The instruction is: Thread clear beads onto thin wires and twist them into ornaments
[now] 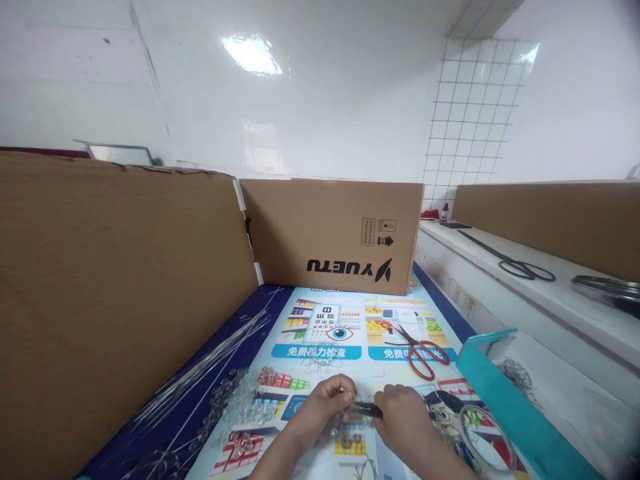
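My right hand (403,412) is closed around a pair of pliers (367,409), whose dark jaws point left toward my other hand. With its fingertips together, my left hand (331,400) pinches a thin wire (358,393) right at the plier tips. Small clear beads hang or lie just under my left fingers; which of the two I cannot tell. To the left, a pile of clear beads (247,400) is spread over the printed mat (320,460). Beyond my hands lie red-handled scissors (424,357), their blades apart.
A bundle of thin straight wires (215,363) lies along the left cardboard wall (125,287). Another cardboard panel (285,233) stands at the back. On the right are a wire coil (487,437) and a teal box (505,400). Black scissors (520,267) rest on a white ledge (500,243).
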Demonstrator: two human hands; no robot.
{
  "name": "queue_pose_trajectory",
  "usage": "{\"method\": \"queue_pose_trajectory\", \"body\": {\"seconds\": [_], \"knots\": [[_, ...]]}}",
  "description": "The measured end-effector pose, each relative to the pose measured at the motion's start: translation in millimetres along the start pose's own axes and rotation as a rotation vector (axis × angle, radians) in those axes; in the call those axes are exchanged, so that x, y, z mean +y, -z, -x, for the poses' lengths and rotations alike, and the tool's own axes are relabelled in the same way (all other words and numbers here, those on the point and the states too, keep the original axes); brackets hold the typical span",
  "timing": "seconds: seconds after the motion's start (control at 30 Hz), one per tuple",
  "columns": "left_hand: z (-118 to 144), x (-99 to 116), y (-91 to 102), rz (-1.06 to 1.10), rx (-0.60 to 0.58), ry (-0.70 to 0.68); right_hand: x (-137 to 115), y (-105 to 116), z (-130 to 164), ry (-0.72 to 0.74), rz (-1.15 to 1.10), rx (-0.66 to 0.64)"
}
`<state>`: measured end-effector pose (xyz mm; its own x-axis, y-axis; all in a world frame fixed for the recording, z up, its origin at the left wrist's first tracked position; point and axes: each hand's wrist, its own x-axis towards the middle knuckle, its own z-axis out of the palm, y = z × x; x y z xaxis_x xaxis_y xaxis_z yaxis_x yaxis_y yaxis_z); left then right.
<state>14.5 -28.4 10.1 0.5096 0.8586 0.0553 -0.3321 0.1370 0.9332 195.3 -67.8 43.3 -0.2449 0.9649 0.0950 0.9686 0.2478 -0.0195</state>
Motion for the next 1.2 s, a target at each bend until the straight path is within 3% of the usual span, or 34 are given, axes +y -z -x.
{"method": "queue_pose_trajectory", "body": {"seconds": [0.57,0.97,1.2], "knots": [[5,-2,5.0,0.093,-0.13,0.061,1,-8,-2,0.144,-0.06,-0.013],[4,-1,5.2,0.059,-0.141,0.036,4,-11,-2,0.138,-0.021,0.013],[1,2,5.2,-0.059,-0.089,-0.038,3,-12,-2,0.059,0.0,0.026]]}}
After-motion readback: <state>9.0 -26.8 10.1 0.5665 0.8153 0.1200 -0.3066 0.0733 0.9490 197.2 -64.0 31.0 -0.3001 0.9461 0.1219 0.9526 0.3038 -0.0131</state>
